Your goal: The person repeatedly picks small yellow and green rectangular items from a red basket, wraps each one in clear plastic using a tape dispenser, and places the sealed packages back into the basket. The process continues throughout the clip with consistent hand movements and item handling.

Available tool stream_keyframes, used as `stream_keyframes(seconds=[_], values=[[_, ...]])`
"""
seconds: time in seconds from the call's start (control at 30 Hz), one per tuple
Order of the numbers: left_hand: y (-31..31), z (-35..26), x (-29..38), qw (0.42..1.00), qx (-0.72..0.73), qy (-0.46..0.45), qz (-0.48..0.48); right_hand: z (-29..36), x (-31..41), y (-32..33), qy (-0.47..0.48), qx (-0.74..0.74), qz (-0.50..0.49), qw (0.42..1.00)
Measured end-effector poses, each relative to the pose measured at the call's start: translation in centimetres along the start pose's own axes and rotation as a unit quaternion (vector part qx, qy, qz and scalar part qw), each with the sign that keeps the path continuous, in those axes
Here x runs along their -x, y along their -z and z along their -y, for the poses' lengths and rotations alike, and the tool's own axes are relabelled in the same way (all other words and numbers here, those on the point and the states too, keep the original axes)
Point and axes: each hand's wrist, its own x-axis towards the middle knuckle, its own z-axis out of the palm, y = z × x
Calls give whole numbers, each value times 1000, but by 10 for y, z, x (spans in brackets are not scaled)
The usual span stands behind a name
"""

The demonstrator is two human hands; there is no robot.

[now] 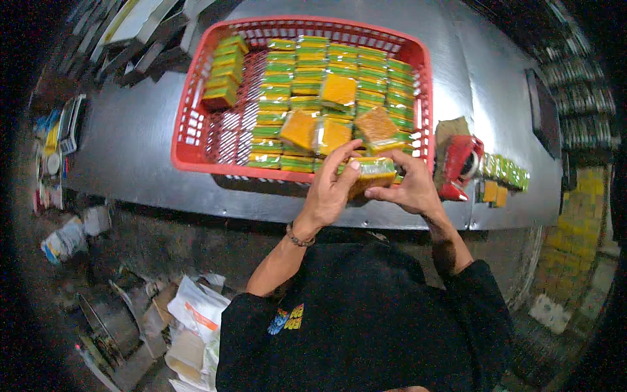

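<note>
My left hand [334, 188] and my right hand [409, 186] hold a green and yellow wrapped block [374, 169] between them, just over the near edge of a red plastic basket [240, 170]. Wrapped green and yellow blocks stand in tight rows inside the basket. On top of the rows lie several loose ones with an orange face up, among them one orange-faced block [339, 90] near the middle and a tilted one [376, 126] beyond my right hand. A short stack of blocks [225, 73] leans at the basket's left wall.
The basket rests on a metal table [132, 142]. To its right are a red tape dispenser [459, 166], a row of wrapped blocks [504, 171] and small orange pieces [494, 194]. Metal trays [139, 24] stand at the back left. Bags [201, 306] lie below on the left.
</note>
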Motion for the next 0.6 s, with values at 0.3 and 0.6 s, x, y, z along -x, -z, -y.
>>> stream_keyframes(seconds=[0.3,0.6], values=[[150,-10,72,973,53,43,-221,59,-151,-54,110,205,211,949],[188,-1,102,950,97,14,-295,84,-330,-211,251,253,-5,934]])
